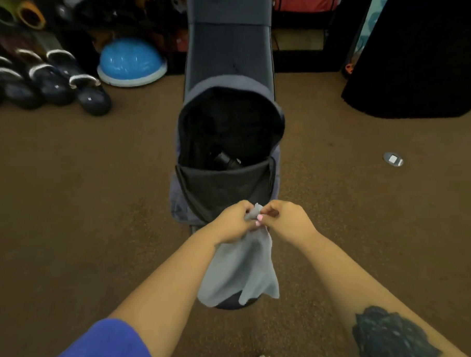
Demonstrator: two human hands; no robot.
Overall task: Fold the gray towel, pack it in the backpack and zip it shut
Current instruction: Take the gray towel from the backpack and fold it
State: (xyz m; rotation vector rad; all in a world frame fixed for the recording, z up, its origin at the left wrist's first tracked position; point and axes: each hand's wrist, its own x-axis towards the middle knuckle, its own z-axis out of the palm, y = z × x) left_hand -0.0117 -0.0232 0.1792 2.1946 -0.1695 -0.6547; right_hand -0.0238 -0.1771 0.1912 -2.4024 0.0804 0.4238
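Observation:
The gray towel [241, 267] hangs in the air in front of me, pinched at its top edge by both hands held close together. My left hand [234, 221] grips the top corner from the left, and my right hand [286, 221] pinches it from the right. Just beyond the hands, the gray backpack [228, 140] lies on the brown carpet with its main compartment unzipped and gaping toward me. Its dark lining and some black items show inside. The front flap sags below the opening, and the towel hides the pack's near end.
A bench with dark padding [229, 43] rises behind the backpack. Dark kettlebells [52, 81] and a blue half-dome balance trainer [131, 63] sit at the back left. A tall black object [423, 57] stands at the right, and a small round floor plate [393, 159] lies on the carpet.

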